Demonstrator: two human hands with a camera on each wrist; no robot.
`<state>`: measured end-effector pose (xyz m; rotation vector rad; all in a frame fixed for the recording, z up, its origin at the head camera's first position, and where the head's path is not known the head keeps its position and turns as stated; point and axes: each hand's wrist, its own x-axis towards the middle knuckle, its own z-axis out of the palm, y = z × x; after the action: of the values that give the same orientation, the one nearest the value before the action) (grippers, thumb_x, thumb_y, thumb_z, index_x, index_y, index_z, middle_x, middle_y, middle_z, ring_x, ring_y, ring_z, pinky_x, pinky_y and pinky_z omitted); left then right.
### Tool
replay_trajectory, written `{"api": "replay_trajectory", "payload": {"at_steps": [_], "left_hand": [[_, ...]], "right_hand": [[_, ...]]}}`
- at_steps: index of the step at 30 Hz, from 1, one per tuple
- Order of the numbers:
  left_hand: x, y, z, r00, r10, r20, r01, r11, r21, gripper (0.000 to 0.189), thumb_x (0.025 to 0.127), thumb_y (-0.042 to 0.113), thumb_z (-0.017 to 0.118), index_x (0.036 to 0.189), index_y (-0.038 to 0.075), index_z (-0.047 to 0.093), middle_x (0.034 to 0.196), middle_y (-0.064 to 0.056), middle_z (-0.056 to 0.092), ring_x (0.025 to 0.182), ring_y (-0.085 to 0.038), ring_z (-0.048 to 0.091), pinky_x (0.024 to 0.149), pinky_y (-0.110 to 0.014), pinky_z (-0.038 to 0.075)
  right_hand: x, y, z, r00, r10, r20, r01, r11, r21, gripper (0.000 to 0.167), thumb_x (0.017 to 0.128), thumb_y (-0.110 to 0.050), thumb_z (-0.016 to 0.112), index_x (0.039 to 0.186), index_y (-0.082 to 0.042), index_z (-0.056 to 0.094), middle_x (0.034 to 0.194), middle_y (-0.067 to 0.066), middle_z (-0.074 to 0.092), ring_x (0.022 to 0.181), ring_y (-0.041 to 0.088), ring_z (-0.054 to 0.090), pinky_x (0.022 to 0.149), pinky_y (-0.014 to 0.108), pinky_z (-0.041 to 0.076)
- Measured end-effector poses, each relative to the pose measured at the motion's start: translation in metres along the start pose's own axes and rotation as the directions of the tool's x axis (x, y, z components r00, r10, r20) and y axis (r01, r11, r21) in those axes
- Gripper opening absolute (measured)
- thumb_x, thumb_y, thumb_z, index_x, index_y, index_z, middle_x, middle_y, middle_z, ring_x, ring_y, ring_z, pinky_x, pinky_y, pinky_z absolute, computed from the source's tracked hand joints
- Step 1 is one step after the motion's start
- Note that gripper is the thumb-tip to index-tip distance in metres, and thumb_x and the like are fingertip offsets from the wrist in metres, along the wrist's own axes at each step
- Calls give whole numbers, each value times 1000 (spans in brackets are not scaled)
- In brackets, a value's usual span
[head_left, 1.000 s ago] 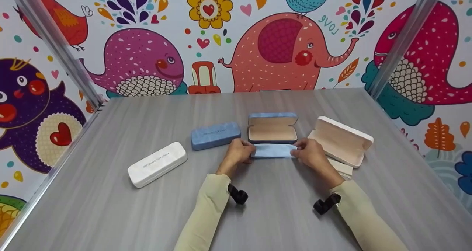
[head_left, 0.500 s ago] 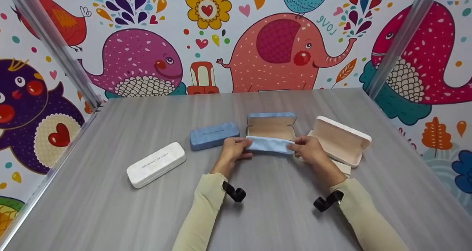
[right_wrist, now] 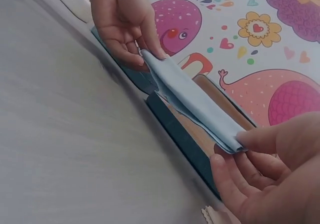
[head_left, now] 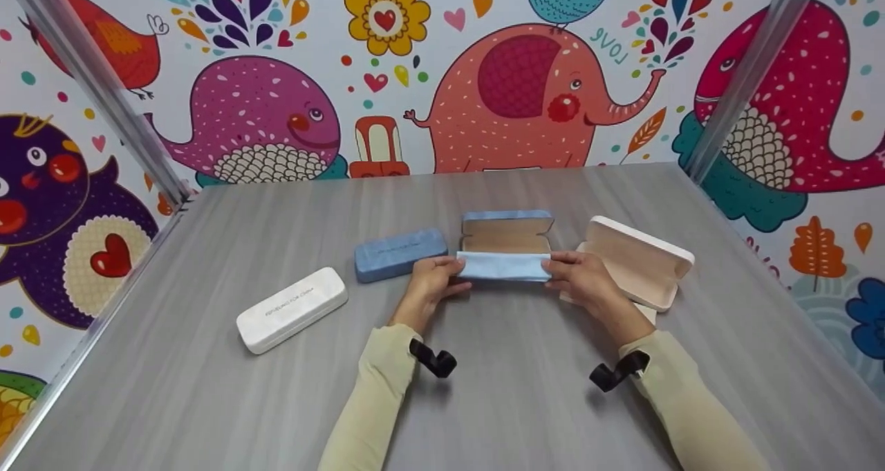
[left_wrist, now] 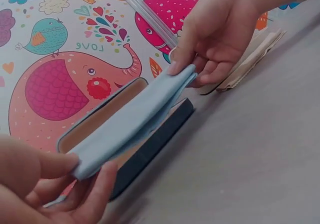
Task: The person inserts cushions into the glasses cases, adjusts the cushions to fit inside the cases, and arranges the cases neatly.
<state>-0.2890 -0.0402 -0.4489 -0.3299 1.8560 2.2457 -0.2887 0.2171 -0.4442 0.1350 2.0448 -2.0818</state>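
Our hands (head_left: 430,279) (head_left: 586,279) pinch a folded pale-blue cloth's (head_left: 503,267) ends over an open oblong blue case (head_left: 507,226), parallel to the grey worktop's (head_left: 290,215) far edge.

From where I stand, the left arm (head_left: 403,319) and right arm (head_left: 628,326) reach forward, angling inward, in pale yellow sleeves (head_left: 373,395). The left grip (head_left: 430,283) and right grip (head_left: 582,279), both bare hands, face each other a little apart, pinching, thumb (left_wrist: 181,59) set opposite bent fingers (right_wrist: 126,55).
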Motion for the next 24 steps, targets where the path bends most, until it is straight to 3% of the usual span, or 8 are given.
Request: {"api": "replay_trajectory", "payload": {"at_steps": [8, 11, 16, 24], "left_hand": [[2, -6, 1, 999, 19, -48, -17, 999, 39, 28, 94, 0, 65, 120, -11, 65, 113, -18, 70, 90, -16, 68, 77, -31, 63], [3, -4, 3, 996, 37, -79, -32, 998, 59, 28, 92, -1, 67, 119, -11, 66, 110, -18, 70, 85, -14, 68, 76, -30, 63], [6, 3, 6, 994, 34, -108, -24, 995, 96, 28, 90, -1, 70, 116, -10, 67, 101, -14, 70, 78, -13, 67, 73, -29, 63], [12, 14, 9, 992, 48, -118, -32, 990, 134, 27, 89, -4, 70, 115, -9, 69, 115, -23, 69, 83, -17, 70, 76, -29, 63]], "right_hand": [[1, 1, 3, 995, -41, -94, 33, 996, -85, 45, 95, -6, 66, 131, 16, 52, 85, -6, 64, 71, 5, 61, 65, 18, 56], [2, 1, 4, 992, -44, -117, 33, 995, -94, 44, 94, -7, 68, 130, 15, 54, 81, -8, 64, 68, 4, 60, 63, 17, 55], [5, 0, 6, 990, -28, -138, 23, 999, -34, 46, 93, -5, 68, 131, 15, 53, 80, -10, 63, 67, 4, 59, 61, 16, 53], [12, 1, 6, 986, -29, -165, 37, 998, 46, 33, 93, -2, 68, 120, 12, 56, 73, -9, 64, 64, 4, 59, 58, 15, 54]]}}
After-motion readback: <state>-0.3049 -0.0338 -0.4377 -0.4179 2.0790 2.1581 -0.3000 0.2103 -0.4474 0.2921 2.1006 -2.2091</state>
